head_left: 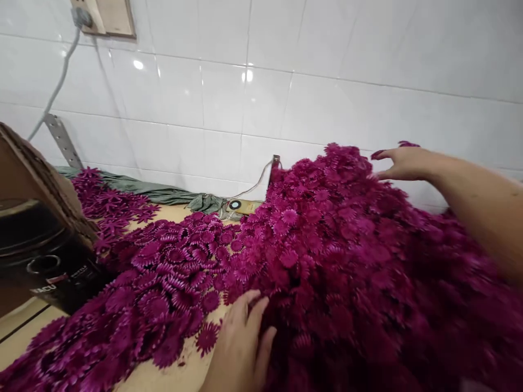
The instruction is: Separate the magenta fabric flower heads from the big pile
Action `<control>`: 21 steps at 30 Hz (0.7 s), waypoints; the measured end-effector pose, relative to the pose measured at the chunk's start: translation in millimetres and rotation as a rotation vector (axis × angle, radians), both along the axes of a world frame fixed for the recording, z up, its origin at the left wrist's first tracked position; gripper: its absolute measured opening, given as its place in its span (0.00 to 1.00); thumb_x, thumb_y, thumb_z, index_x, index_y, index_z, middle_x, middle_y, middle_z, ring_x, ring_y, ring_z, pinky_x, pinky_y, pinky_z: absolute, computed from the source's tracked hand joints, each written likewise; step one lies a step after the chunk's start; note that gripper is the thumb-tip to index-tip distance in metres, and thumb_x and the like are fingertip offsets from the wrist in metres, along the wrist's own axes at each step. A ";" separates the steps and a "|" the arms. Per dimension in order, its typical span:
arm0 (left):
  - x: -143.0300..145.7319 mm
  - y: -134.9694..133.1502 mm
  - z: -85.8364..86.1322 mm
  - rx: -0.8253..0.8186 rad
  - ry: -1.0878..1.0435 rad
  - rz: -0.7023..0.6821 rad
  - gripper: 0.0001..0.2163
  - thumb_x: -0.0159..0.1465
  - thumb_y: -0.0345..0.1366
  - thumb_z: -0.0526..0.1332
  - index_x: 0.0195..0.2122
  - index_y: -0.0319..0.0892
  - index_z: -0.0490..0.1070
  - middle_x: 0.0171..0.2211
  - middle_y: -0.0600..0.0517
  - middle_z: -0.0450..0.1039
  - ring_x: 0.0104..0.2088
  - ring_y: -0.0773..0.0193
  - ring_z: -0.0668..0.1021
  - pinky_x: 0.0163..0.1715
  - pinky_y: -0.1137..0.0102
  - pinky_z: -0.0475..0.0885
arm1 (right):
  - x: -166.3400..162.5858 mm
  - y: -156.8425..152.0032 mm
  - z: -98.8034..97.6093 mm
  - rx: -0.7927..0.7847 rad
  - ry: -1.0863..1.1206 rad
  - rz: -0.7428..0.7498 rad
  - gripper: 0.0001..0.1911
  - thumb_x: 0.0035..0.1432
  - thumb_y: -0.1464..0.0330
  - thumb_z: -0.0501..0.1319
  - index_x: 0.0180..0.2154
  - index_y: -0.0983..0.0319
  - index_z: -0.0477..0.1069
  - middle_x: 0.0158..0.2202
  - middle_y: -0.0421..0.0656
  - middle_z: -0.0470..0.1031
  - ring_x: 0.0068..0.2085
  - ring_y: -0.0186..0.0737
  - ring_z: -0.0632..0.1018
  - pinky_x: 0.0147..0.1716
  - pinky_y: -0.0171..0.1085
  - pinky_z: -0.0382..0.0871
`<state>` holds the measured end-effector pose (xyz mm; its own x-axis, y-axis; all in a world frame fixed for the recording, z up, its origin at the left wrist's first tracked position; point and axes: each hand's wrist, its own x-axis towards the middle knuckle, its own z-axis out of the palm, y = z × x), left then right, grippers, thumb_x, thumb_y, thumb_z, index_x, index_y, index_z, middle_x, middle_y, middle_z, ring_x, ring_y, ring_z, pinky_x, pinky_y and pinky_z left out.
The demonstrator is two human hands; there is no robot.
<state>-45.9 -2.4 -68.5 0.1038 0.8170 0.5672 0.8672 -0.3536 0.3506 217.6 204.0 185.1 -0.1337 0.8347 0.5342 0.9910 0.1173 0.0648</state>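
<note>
A large heap of magenta, flower-shaped pieces with toothed petals (318,228) fills the middle and right. My left hand (243,340) is at the heap's lower left edge, its fingers apart and touching the pieces. Beyond the heap's top, near the wall, my right hand (402,163) reaches in with thumb and fingers apart. Bits of magenta show at its fingertips; whether they are held or just behind is unclear. A lower spread of similar pieces (155,305) lies to the left of my left hand.
A black cylindrical container (41,261) and a cardboard piece (36,174) stand at left. Behind are a green cloth (155,188), a gold phone-like device (245,207) and a white tiled wall (220,92). A grey cable (61,81) hangs from a socket.
</note>
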 end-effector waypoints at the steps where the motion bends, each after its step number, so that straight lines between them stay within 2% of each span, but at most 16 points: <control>1: -1.4 -2.4 4.0 -0.033 -0.011 0.040 0.17 0.59 0.37 0.52 0.49 0.40 0.64 0.49 0.40 0.66 0.50 0.54 0.70 0.44 0.60 0.70 | -3.1 -21.3 -2.6 -0.061 -0.002 -0.017 0.27 0.49 0.58 0.58 0.42 0.76 0.71 0.43 0.61 0.72 0.42 0.44 0.73 0.42 0.44 0.61; 2: -3.0 -5.4 7.7 -0.078 -0.022 0.073 0.19 0.60 0.39 0.51 0.50 0.38 0.63 0.51 0.39 0.64 0.51 0.52 0.68 0.46 0.57 0.69 | -6.8 -45.6 -9.7 -0.123 -0.009 -0.027 0.26 0.50 0.60 0.58 0.43 0.75 0.70 0.42 0.60 0.73 0.42 0.47 0.73 0.42 0.45 0.62; 4: -6.6 -13.2 13.0 -0.186 -0.034 0.111 0.24 0.59 0.44 0.51 0.53 0.38 0.60 0.56 0.38 0.58 0.55 0.48 0.64 0.49 0.54 0.65 | -14.7 -101.2 -37.1 -0.187 -0.013 0.071 0.25 0.52 0.60 0.56 0.47 0.71 0.68 0.44 0.57 0.72 0.44 0.49 0.73 0.45 0.46 0.63; 7: -11.5 -28.4 13.9 -0.325 0.011 0.086 0.32 0.55 0.51 0.53 0.57 0.39 0.55 0.60 0.37 0.50 0.59 0.44 0.56 0.52 0.51 0.59 | -22.8 -188.3 -99.8 -0.397 0.025 0.220 0.35 0.47 0.53 0.59 0.54 0.62 0.61 0.54 0.52 0.64 0.54 0.53 0.66 0.51 0.51 0.59; 9: -12.1 -38.8 11.8 -0.374 0.073 0.038 0.37 0.51 0.53 0.56 0.59 0.39 0.52 0.61 0.36 0.47 0.60 0.42 0.53 0.53 0.49 0.56 | -22.6 -233.9 -142.3 -0.623 0.052 0.261 0.43 0.39 0.50 0.62 0.57 0.56 0.55 0.58 0.50 0.58 0.56 0.58 0.61 0.51 0.54 0.58; 10: -11.3 -43.1 10.8 -0.395 0.108 0.012 0.39 0.49 0.53 0.58 0.59 0.38 0.51 0.62 0.35 0.45 0.60 0.41 0.51 0.53 0.49 0.55 | -20.8 -250.2 -160.5 -0.691 0.067 0.236 0.47 0.34 0.51 0.65 0.57 0.56 0.55 0.58 0.50 0.57 0.57 0.60 0.60 0.52 0.55 0.57; 12: -7.4 -48.0 9.9 -0.445 0.168 -0.012 0.42 0.46 0.49 0.62 0.60 0.36 0.49 0.62 0.34 0.43 0.60 0.40 0.49 0.53 0.49 0.53 | -15.4 -270.0 -188.4 -0.677 0.108 0.122 0.53 0.30 0.55 0.68 0.59 0.58 0.51 0.61 0.53 0.50 0.58 0.62 0.57 0.53 0.55 0.53; 14: -2.2 -46.4 11.1 -0.494 0.204 0.006 0.43 0.45 0.47 0.62 0.60 0.34 0.48 0.62 0.32 0.39 0.60 0.40 0.47 0.54 0.49 0.52 | -9.4 -276.8 -207.0 -0.604 0.155 0.039 0.57 0.29 0.59 0.69 0.60 0.59 0.46 0.63 0.54 0.41 0.59 0.63 0.55 0.53 0.54 0.52; 17: 5.0 -32.1 15.5 -0.485 0.220 0.057 0.44 0.45 0.44 0.62 0.60 0.31 0.45 0.62 0.31 0.35 0.61 0.41 0.43 0.55 0.50 0.50 | -3.4 -275.3 -227.3 -0.522 0.237 -0.004 0.59 0.30 0.61 0.68 0.61 0.59 0.39 0.64 0.55 0.31 0.60 0.64 0.50 0.53 0.54 0.51; 21: 14.7 -1.5 22.9 -0.434 0.180 0.089 0.44 0.46 0.38 0.63 0.60 0.29 0.41 0.62 0.30 0.30 0.61 0.42 0.41 0.57 0.54 0.47 | -6.6 -260.5 -246.1 -0.508 0.390 -0.014 0.60 0.34 0.62 0.67 0.61 0.62 0.30 0.63 0.57 0.25 0.61 0.62 0.47 0.54 0.53 0.51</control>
<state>-31.2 -3.9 -45.6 0.0879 0.9846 0.1508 0.9479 -0.1292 0.2911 211.0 -56.5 -61.0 0.0036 0.9969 0.0790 0.9323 0.0252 -0.3609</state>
